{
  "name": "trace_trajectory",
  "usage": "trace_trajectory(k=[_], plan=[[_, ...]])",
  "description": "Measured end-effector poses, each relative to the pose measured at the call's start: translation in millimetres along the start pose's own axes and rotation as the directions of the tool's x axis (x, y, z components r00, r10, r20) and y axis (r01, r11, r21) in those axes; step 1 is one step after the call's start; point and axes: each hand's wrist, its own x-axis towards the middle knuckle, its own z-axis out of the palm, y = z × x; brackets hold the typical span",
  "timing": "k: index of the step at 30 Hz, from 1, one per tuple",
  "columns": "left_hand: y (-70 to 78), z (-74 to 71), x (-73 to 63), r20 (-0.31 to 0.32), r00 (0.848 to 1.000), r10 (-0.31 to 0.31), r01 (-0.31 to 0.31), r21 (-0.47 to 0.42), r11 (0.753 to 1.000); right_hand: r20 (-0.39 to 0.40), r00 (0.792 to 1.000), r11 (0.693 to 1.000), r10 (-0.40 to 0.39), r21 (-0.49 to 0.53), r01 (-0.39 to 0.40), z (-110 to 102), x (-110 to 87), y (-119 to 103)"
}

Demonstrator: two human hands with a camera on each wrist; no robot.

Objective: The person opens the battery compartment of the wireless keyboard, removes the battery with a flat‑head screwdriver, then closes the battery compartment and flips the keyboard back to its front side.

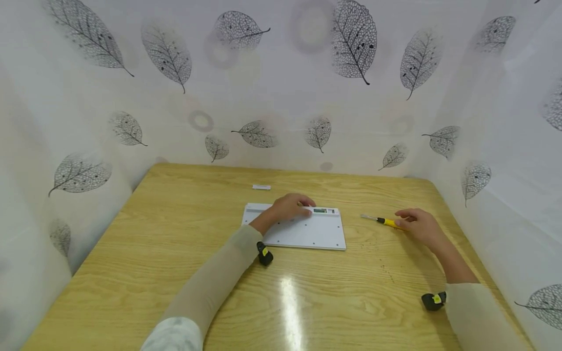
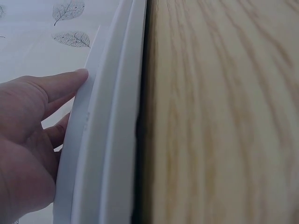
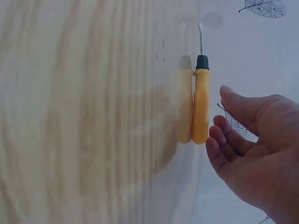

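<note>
- On the pale wood-grain tabletop (image 1: 351,282) lies a flat white rectangular panel (image 1: 318,231), left grip (image 1: 289,207) pinching its far edge.
- Right grip (image 1: 420,227), loosely spread, is just beside the yellow-and-black metal-tipped screwdriver (image 1: 388,222).
- Step seems reaching; next calls for grasping it.

"What is covered on the white panel (image 1: 319,232)?"

"The left hand (image 1: 290,207) and sleeve (image 1: 215,278) hide its near left corner and part of its far edge. In the left wrist view, some fingers (image 2: 56,135) end behind it."

"Can its label (image 1: 324,211) be read?"

"Too small. Dark specks (image 1: 383,266) on the surface (image 1: 153,243) are also too tiny to identify."

"What do the edges cut off?"

"Both sleeves, at the head view's bottom; the right hand (image 3: 257,154), at the right wrist view's right side."
</note>
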Motion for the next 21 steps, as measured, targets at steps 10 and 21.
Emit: trace_trajectory(k=[10,21], plan=[[0.7,-0.3,-1.5,0.002,1.0,0.007,-0.007,0.014,1.0,0.024,1.0,0.999,0.012,-0.036,-0.011,1.4,5.0,14.1],[1.4,-0.5,-0.8,0.0,1.0,-0.002,0.002,0.012,1.0,0.043,0.999,0.999,0.022,-0.049,-0.02,5.3,8.0,19.6]])
